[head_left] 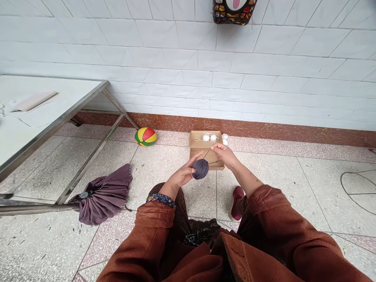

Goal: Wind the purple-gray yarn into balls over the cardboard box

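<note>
A dark grey ball of yarn (201, 169) sits in my left hand (183, 172), whose fingers curve round its left side. From the ball a strand of yarn (207, 152) runs up to my right hand (225, 154), pinched between thumb and fingertips. Beneath and beyond both hands, an open cardboard box (195, 137) stands on the floor. White balls of yarn (206, 137) lie in its far part, and more white balls (225, 139) are just past its right edge. Another dark strand shows near my right wrist, over the box.
A red, yellow and green ball (146, 137) rests near the wall. To the left, a folded purple umbrella (105, 194) lies beside a metal-framed table (84, 103). A wire ring (357, 192) is on the floor at right. A dark patterned bag (235, 15) hangs on the wall.
</note>
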Tool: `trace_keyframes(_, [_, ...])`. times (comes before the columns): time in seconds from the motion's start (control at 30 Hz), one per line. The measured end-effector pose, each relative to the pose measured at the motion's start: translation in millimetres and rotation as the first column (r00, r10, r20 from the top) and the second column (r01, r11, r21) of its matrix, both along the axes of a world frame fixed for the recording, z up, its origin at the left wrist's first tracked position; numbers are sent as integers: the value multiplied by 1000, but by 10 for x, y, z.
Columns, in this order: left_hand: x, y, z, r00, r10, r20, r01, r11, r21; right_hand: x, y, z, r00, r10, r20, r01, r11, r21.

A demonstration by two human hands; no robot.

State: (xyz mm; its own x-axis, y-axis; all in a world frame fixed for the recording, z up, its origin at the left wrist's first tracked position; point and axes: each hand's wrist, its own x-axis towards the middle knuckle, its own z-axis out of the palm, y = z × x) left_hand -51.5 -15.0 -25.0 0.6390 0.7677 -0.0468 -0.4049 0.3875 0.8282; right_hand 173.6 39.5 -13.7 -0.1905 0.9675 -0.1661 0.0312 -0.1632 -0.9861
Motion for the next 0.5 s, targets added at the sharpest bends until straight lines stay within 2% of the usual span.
trace_keyframes(0.13, [-11, 20, -7, 1000, 21, 8, -21, 1000, 19, -78, -19, -165, 974, 74, 215, -91, 993, 72])
trace_keyframes(0.3, [-17, 37, -18, 993, 119, -24, -119, 993, 21, -180, -47, -329, 880, 123, 459, -222, 961, 167])
trace_keyframes(0.5, [15, 74, -4, 955, 291, -59, -292, 956, -21, -262, -127, -396, 854, 161, 496, -280, 944, 176])
